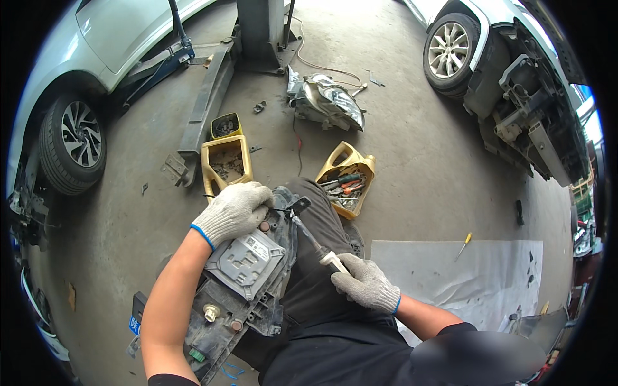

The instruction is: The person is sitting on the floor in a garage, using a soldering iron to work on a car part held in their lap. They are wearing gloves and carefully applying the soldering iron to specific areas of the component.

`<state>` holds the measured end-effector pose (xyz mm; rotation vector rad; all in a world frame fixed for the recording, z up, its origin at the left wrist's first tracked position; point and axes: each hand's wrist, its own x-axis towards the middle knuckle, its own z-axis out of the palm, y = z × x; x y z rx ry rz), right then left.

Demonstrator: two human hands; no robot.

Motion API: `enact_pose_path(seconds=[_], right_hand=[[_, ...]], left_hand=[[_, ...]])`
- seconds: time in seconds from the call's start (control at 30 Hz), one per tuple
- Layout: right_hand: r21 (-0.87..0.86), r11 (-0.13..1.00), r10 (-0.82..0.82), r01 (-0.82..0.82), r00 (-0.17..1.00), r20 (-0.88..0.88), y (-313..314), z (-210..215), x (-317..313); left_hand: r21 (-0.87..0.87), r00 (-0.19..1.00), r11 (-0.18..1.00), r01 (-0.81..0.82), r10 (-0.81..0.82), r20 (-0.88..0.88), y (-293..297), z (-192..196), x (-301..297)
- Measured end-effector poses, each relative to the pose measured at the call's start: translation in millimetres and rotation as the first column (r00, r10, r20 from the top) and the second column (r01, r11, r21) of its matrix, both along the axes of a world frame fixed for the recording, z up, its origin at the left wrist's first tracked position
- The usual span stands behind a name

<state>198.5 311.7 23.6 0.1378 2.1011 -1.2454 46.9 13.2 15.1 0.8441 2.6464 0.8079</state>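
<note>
A dark headlight housing (267, 315) lies across my lap, its back turned up, with a grey square module (248, 262) on it. My left hand (233, 212), in a pale knitted glove with a blue cuff, is closed at the housing's far end. A thin black rod (280, 209) sticks out from its fingers. My right hand (367, 283), gloved the same way, grips the pale handle of a soldering iron (314, 241). The iron's metal tip meets a small black tab (300, 206) at the housing's edge, close to the rod's end.
Cut-open yellow jugs hold hardware (226, 161) and hand tools (347, 186) beyond my knees. Another headlight (328, 103) rests on the floor ahead. A white sheet (463, 283) with a yellow screwdriver (464, 246) spreads at right. Cars stand on both sides, near a lift post (261, 35).
</note>
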Motion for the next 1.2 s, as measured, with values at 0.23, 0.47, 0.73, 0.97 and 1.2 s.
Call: enact_pose_path(seconds=[0.23, 0.47, 0.73, 0.97, 1.2], right_hand=[[0.006, 1.0, 0.003, -0.003, 1.0, -0.018, -0.3, 0.6, -0.5], [0.025, 1.0, 0.001, 0.0, 1.0, -0.031, -0.2, -4.0, 0.3], [0.032, 0.999, 0.012, -0.01, 0.998, -0.057, 0.8, -5.0, 0.6], [0.036, 0.999, -0.016, 0.016, 1.0, -0.003, 0.1, 5.3, -1.5], [0.027, 1.0, 0.001, 0.0, 1.0, -0.029, 0.8, 0.4, -1.1]], left_hand=[[0.003, 1.0, 1.0, 0.0, 0.0, 0.008, 0.1, -0.6, 0.3], [-0.005, 1.0, 1.0, 0.004, -0.004, 0.02, 1.4, 0.6, 0.1], [0.02, 1.0, 1.0, -0.001, 0.001, 0.004, 0.0, -3.0, 0.2], [0.015, 1.0, 1.0, -0.009, 0.009, 0.013, 0.4, -2.9, 0.4], [0.027, 1.0, 1.0, -0.012, 0.011, 0.012, 0.5, -3.7, 0.4]])
